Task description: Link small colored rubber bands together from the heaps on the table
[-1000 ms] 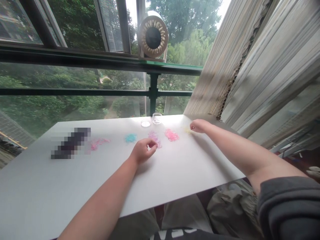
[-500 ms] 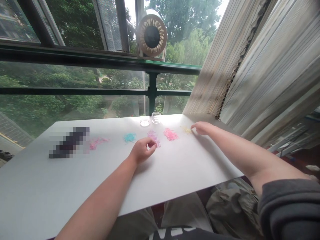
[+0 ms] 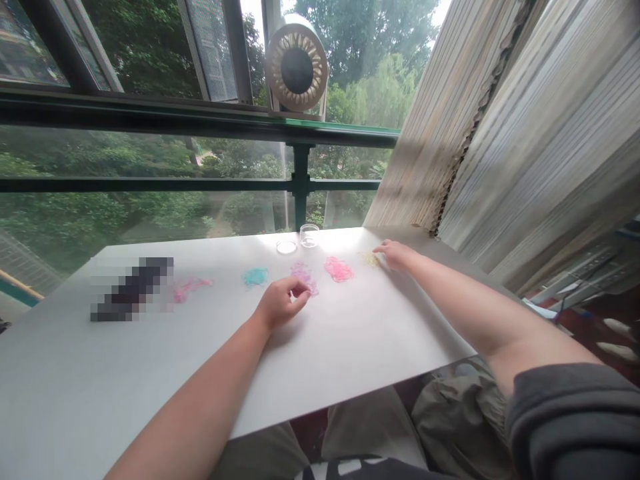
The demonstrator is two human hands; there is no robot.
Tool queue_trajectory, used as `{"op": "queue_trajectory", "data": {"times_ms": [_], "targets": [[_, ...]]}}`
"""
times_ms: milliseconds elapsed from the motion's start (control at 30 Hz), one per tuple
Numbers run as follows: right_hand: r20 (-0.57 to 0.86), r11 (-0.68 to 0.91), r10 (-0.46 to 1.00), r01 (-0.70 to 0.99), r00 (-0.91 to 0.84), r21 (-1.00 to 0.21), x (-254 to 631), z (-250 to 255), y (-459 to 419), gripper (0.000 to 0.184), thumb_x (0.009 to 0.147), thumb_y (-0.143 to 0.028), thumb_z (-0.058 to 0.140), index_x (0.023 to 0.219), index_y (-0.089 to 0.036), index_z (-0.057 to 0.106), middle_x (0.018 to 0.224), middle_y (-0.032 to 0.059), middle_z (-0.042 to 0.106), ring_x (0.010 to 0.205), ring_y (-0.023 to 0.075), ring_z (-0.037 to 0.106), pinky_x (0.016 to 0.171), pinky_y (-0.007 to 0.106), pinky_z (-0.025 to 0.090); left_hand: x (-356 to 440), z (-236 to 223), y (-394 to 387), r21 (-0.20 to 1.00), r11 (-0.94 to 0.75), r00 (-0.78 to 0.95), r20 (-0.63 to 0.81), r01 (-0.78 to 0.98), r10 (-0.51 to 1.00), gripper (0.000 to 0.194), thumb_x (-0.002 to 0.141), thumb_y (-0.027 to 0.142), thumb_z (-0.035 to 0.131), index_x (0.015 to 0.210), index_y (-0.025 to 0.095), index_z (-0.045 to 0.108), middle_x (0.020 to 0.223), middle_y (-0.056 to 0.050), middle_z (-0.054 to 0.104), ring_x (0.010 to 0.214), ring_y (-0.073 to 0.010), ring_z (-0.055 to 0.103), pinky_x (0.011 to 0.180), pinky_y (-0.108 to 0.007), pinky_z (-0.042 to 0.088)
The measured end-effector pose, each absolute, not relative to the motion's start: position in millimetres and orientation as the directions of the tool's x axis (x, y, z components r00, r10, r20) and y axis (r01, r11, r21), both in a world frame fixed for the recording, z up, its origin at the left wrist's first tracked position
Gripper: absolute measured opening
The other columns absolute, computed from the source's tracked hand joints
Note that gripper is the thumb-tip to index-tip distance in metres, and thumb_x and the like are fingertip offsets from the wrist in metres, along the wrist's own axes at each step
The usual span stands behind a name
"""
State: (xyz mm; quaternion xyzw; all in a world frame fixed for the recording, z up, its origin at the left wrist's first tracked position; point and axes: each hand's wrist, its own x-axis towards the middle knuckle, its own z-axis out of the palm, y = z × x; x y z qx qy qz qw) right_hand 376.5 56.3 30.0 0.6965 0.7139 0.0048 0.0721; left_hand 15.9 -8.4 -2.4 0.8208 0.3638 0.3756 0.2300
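My left hand (image 3: 283, 303) hovers over the white table with thumb and forefinger curled together. Anything in that pinch is too small to make out. Just behind it lies a loose pile of purple small bands (image 3: 301, 270), thin like rubber bands. My right hand (image 3: 394, 255) reaches to the far right, fingertips at a sparse pile of yellow bands (image 3: 369, 259); its fingers look closed, and what they hold is hidden. Between the hands sits a pink-red pile of bands (image 3: 339, 269). Left of my left hand are a turquoise pile (image 3: 255, 276) and a scattered pink pile (image 3: 193, 287).
A clear round tub (image 3: 309, 236) and a clear lid (image 3: 287, 247) stand at the back edge of the white table (image 3: 320, 353). A blurred-out dark object (image 3: 133, 289) lies at left. Behind are a railing (image 3: 300, 180), a round fan-like device (image 3: 297, 70) and a curtain (image 3: 425, 160).
The whole view has shifted slightly. My right hand stays at the yellow bands, its fingertips a little further over them. My left hand keeps its pinched pose by the purple pile.
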Motion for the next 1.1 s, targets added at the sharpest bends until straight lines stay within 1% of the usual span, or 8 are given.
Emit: {"op": "queue_trajectory", "data": {"times_ms": [200, 433, 633, 800, 900, 933, 1000, 1100], "targets": [[-0.062, 0.038, 0.997, 0.999, -0.036, 0.031, 376.4, 24.9, 63.5, 0.06, 0.069, 0.001, 0.048, 0.123, -0.023, 0.055, 0.127, 0.0087, 0.049, 0.111, 0.0238, 0.05, 0.093, 0.027, 0.039, 16.4, 0.1, -10.1, 0.657, -0.62, 0.441, 0.446, 0.43, 0.779, 0.013, 0.076, 0.025, 0.052, 0.073, 0.018, 0.063, 0.07, -0.001, 0.065, 0.063, -0.012, 0.054, 0.06, -0.024, 0.042], [-0.02, 0.044, 0.999, 0.997, -0.046, -0.066, 371.4, 26.2, 67.0, 0.067, 0.07, 0.002, 0.047, 0.134, -0.021, 0.043, 0.136, 0.0079, 0.045, 0.122, 0.0231, 0.044, 0.099, 0.03, 0.037, 17.0, 1.1, -11.4, 0.656, -0.618, 0.441, 0.444, 0.432, 0.78, 0.013, 0.076, 0.024, 0.052, 0.073, 0.018, 0.063, 0.069, -0.001, 0.065, 0.063, -0.0121, 0.055, 0.06, -0.024, 0.042], [-0.028, 0.056, 0.998, 0.993, -0.059, -0.108, 373.1, 18.8, 64.7, 0.058, 0.071, 0.001, 0.049, 0.125, -0.02, 0.054, 0.134, 0.0073, 0.048, 0.122, 0.0232, 0.045, 0.102, 0.029, 0.035, 16.8, 0.7, -11.8, 0.664, -0.611, 0.438, 0.439, 0.43, 0.785, 0.012, 0.076, 0.024, 0.053, 0.072, 0.018, 0.063, 0.07, -0.001, 0.065, 0.063, -0.0117, 0.054, 0.06, -0.023, 0.042], [-0.032, 0.047, 0.998, 0.991, -0.051, -0.128, 380.3, 16.4, 55.9, 0.051, 0.073, -0.002, 0.049, 0.121, -0.019, 0.058, 0.137, 0.008, 0.045, 0.123, 0.0237, 0.044, 0.103, 0.029, 0.033, 16.7, 1.1, -11.5, 0.662, -0.613, 0.442, 0.438, 0.431, 0.783, 0.013, 0.076, 0.024, 0.053, 0.073, 0.017, 0.063, 0.069, -0.001, 0.065, 0.063, -0.0117, 0.054, 0.06, -0.023, 0.042], [-0.033, 0.024, 0.999, 0.989, -0.029, -0.144, 383.9, 19.4, 48.1, 0.051, 0.073, -0.003, 0.048, 0.12, -0.02, 0.058, 0.131, 0.0085, 0.051, 0.117, 0.024, 0.05, 0.099, 0.029, 0.037, 17.0, 1.1, -11.1, 0.66, -0.614, 0.446, 0.436, 0.432, 0.782, 0.013, 0.076, 0.024, 0.053, 0.073, 0.018, 0.063, 0.068, -0.001, 0.065, 0.063, -0.0119, 0.055, 0.061, -0.024, 0.042], [-0.034, 0.012, 0.999, 0.988, -0.017, -0.151, 384.9, 20.9, 45.4, 0.053, 0.074, -0.003, 0.048, 0.123, -0.02, 0.055, 0.127, 0.0091, 0.054, 0.112, 0.0241, 0.053, 0.095, 0.03, 0.04, 17.1, 1.1, -11.0, 0.66, -0.615, 0.447, 0.435, 0.432, 0.781, 0.013, 0.076, 0.025, 0.053, 0.073, 0.018, 0.063, 0.068, -0.001, 0.065, 0.063, -0.012, 0.055, 0.061, -0.024, 0.042], [-0.033, -0.016, 0.999, 0.986, 0.01, -0.167, 386.9, 24.3, 40.3, 0.061, 0.076, -0.004, 0.044, 0.134, -0.021, 0.043, 0.123, 0.01, 0.058, 0.104, 0.0239, 0.058, 0.09, 0.031, 0.043, 17.2, 1.2, -10.8, 0.661, -0.615, 0.451, 0.434, 0.43, 0.78, 0.014, 0.076, 0.025, 0.052, 0.073, 0.018, 0.063, 0.069, -0.001, 0.065, 0.063, -0.0122, 0.056, 0.061, -0.024, 0.042], [-0.031, -0.045, 0.999, 0.98, 0.04, -0.193, 389.7, 29.0, 34.6, 0.071, 0.078, -0.005, 0.041, 0.144, -0.023, 0.02, 0.126, 0.0099, 0.056, 0.104, 0.0226, 0.058, 0.09, 0.031, 0.042, 17.2, 1.4, -10.7, 0.658, -0.618, 0.454, 0.434, 0.43, 0.778, 0.014, 0.075, 0.025, 0.052, 0.072, 0.018, 0.063, 0.068, -0.001, 0.065, 0.063, -0.0122, 0.056, 0.061, -0.024, 0.042]]}}
